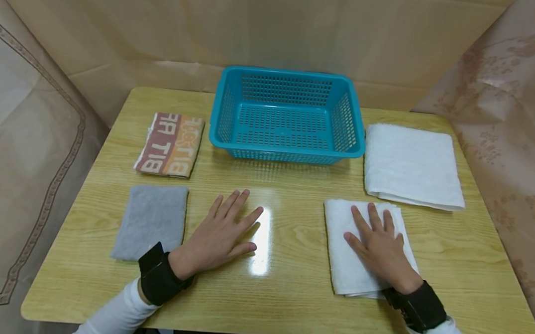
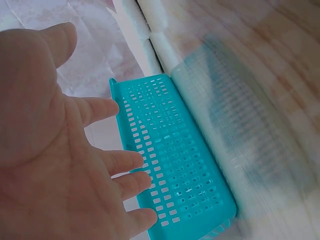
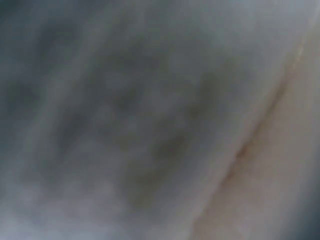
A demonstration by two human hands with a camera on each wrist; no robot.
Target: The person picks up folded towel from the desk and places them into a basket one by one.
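Observation:
My right hand (image 1: 380,249) rests with spread fingers on a folded white towel (image 1: 341,260) at the near right of the table. The right wrist view is a close blur of pale cloth and a strip of skin (image 3: 270,180). Fingers straight and spread, my left hand (image 1: 219,234) is over the table just right of a folded grey towel (image 1: 150,219), holding nothing. In the left wrist view its bare palm (image 2: 65,165) faces the camera, with the turquoise basket (image 2: 175,155) beyond the fingertips.
The perforated plastic basket (image 1: 286,153) stands at the back middle of the wooden table (image 1: 288,307), its inside bare. Left of it lies a folded brown and orange towel (image 1: 170,145) with pale lettering. A larger folded white towel (image 1: 413,166) lies to its right. Curtains hang behind and beside the table.

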